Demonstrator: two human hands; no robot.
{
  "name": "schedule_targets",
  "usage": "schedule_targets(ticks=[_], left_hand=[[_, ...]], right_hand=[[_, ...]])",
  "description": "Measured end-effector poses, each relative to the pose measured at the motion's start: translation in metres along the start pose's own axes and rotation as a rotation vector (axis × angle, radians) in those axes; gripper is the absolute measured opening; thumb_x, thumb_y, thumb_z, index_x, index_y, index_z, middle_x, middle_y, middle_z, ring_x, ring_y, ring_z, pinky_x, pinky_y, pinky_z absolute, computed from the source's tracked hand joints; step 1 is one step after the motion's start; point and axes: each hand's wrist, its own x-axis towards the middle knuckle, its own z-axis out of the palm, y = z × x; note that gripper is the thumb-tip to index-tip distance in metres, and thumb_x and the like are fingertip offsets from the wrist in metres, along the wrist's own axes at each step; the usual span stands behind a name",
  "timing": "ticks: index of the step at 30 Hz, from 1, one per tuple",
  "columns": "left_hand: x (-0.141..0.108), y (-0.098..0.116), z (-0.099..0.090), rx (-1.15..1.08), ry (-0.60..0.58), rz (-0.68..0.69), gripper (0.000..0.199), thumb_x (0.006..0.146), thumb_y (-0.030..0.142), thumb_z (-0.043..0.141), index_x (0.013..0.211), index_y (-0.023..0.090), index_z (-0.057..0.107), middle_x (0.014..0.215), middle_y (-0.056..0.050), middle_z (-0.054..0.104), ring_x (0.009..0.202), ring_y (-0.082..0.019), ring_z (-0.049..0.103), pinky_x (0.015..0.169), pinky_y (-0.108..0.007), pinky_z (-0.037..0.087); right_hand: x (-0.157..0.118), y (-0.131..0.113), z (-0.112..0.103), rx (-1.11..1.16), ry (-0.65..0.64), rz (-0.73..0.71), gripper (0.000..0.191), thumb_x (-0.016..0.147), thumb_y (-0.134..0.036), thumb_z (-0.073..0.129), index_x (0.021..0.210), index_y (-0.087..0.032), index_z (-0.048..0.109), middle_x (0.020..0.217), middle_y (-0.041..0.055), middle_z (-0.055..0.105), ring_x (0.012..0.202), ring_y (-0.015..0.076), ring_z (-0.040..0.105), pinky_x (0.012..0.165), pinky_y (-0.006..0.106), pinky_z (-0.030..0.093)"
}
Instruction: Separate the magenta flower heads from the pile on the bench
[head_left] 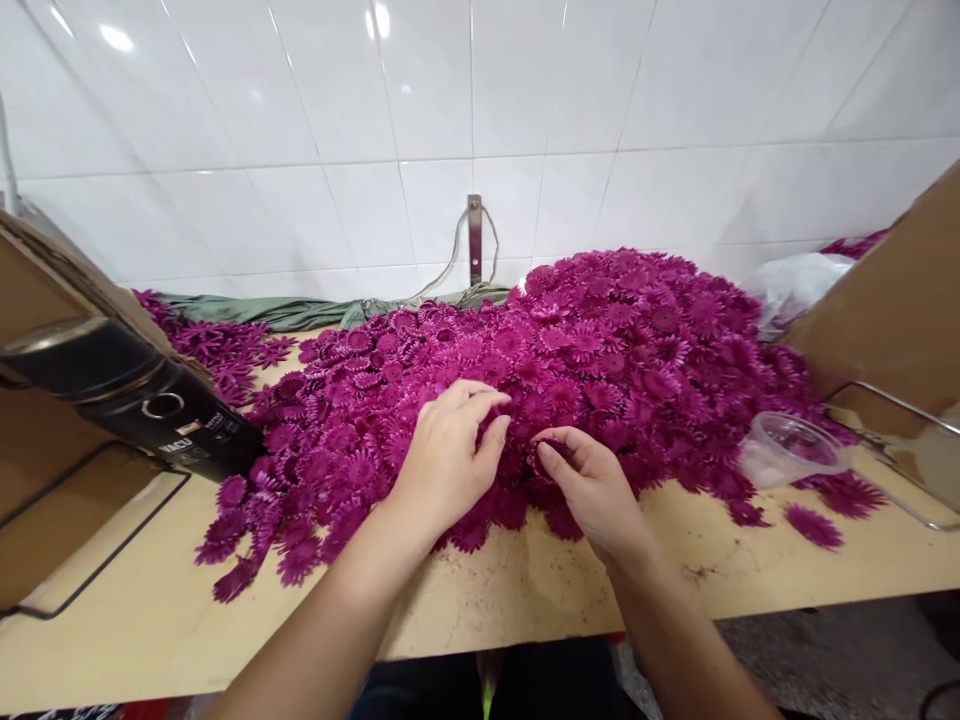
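Note:
A large heap of purple artificial flower heads (622, 340) covers much of the table, with thin toothed petals. My left hand (454, 450) is over the front of the heap, its fingers bent and a gap showing between thumb and fingertips; nothing is visible in it. Just right of it, my right hand (592, 485) pinches a dark purple flower head (556, 455) between thumb and fingers. Part of that flower is hidden by the fingers. Several loose flower heads lie along the heap's near edge.
A black bottle (150, 400) leans at left by a cardboard box (45, 510). Another cardboard box (892, 300) stands at right, near a clear plastic cup (795, 450). Green cloth (285, 311) lies along the tiled wall (427, 110). The wooden table (525, 600) ends close to my body.

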Motion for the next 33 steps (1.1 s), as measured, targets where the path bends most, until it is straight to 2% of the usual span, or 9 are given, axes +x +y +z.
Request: schedule_targets(ticks=[6, 8, 12, 15, 18, 21, 25, 28, 33], left_hand=[[-0.011, 0.007, 0.009, -0.142, -0.063, -0.007, 0.020, 0.086, 0.021, 0.046, 0.097, 0.019, 0.063, 0.095, -0.005, 0.065, 0.091, -0.019, 0.060, 0.084, -0.037, 0.046], [-0.016, 0.011, 0.016, -0.189, -0.115, -0.026, 0.021, 0.084, 0.025, 0.050, 0.100, 0.019, 0.062, 0.093, -0.005, 0.065, 0.088, -0.020, 0.060, 0.080, -0.036, 0.047], [-0.020, 0.019, 0.028, -0.251, -0.150, -0.092, 0.028, 0.080, 0.032, 0.057, 0.104, 0.019, 0.060, 0.093, -0.006, 0.063, 0.087, -0.021, 0.060, 0.079, -0.035, 0.048], [-0.018, 0.019, 0.032, -0.349, -0.083, -0.108, 0.019, 0.079, 0.025, 0.056, 0.097, 0.020, 0.062, 0.090, -0.005, 0.063, 0.086, -0.019, 0.059, 0.081, -0.032, 0.047], [-0.012, 0.015, 0.033, -0.494, 0.013, -0.160, 0.012, 0.078, 0.017, 0.052, 0.081, 0.019, 0.064, 0.083, -0.003, 0.063, 0.081, -0.016, 0.059, 0.079, -0.029, 0.046], [-0.006, 0.011, 0.030, -0.686, 0.073, -0.325, 0.009, 0.076, 0.017, 0.053, 0.070, 0.017, 0.060, 0.074, -0.002, 0.063, 0.073, -0.015, 0.059, 0.073, -0.027, 0.047], [0.005, 0.000, 0.017, -0.944, 0.217, -0.567, 0.014, 0.080, 0.028, 0.049, 0.074, 0.017, 0.055, 0.072, -0.001, 0.063, 0.063, -0.012, 0.060, 0.064, -0.026, 0.048], [0.010, -0.012, 0.007, -0.816, 0.277, -0.507, 0.010, 0.077, 0.023, 0.052, 0.083, 0.016, 0.056, 0.083, -0.004, 0.065, 0.074, -0.014, 0.062, 0.074, -0.031, 0.049], [-0.002, -0.014, -0.001, -0.290, 0.252, -0.223, 0.030, 0.072, 0.010, 0.051, 0.101, 0.016, 0.060, 0.113, -0.010, 0.058, 0.112, -0.021, 0.052, 0.100, -0.040, 0.038]], right_hand=[[0.005, -0.001, -0.001, -0.219, 0.100, -0.079, 0.034, 0.075, -0.048, 0.050, 0.056, -0.020, 0.046, 0.051, -0.0039, 0.040, 0.050, 0.0117, 0.037, 0.051, 0.026, 0.032], [0.006, -0.002, 0.000, -0.211, 0.106, -0.069, 0.040, 0.077, -0.051, 0.048, 0.053, -0.021, 0.040, 0.050, -0.0045, 0.035, 0.049, 0.0110, 0.033, 0.049, 0.026, 0.029], [0.006, -0.004, 0.001, -0.063, 0.044, -0.021, 0.045, 0.076, -0.061, 0.048, 0.056, -0.020, 0.044, 0.054, -0.0026, 0.040, 0.054, 0.0125, 0.038, 0.052, 0.027, 0.035], [0.003, -0.007, 0.002, 0.019, 0.019, -0.022, 0.048, 0.074, -0.065, 0.048, 0.059, -0.020, 0.048, 0.057, -0.0007, 0.048, 0.059, 0.0147, 0.046, 0.058, 0.028, 0.042], [-0.003, -0.012, 0.002, 0.066, -0.071, -0.011, 0.039, 0.073, -0.059, 0.056, 0.070, -0.019, 0.056, 0.066, 0.0008, 0.056, 0.067, 0.0158, 0.052, 0.066, 0.029, 0.045], [-0.011, -0.015, 0.002, 0.117, -0.180, 0.047, 0.030, 0.070, -0.044, 0.063, 0.086, -0.019, 0.059, 0.077, 0.0019, 0.062, 0.071, 0.0157, 0.055, 0.069, 0.029, 0.046], [-0.020, -0.012, 0.002, 0.091, -0.257, 0.083, 0.022, 0.071, -0.033, 0.062, 0.088, -0.018, 0.062, 0.079, 0.0034, 0.063, 0.070, 0.0151, 0.056, 0.068, 0.029, 0.046], [-0.021, -0.009, 0.001, 0.056, -0.223, 0.093, 0.021, 0.071, -0.032, 0.061, 0.086, -0.018, 0.063, 0.072, 0.0017, 0.060, 0.064, 0.0142, 0.053, 0.061, 0.028, 0.044], [-0.012, -0.007, -0.003, -0.038, -0.083, -0.005, 0.023, 0.074, -0.042, 0.057, 0.070, -0.018, 0.059, 0.062, -0.0001, 0.052, 0.059, 0.0136, 0.046, 0.057, 0.027, 0.039]])
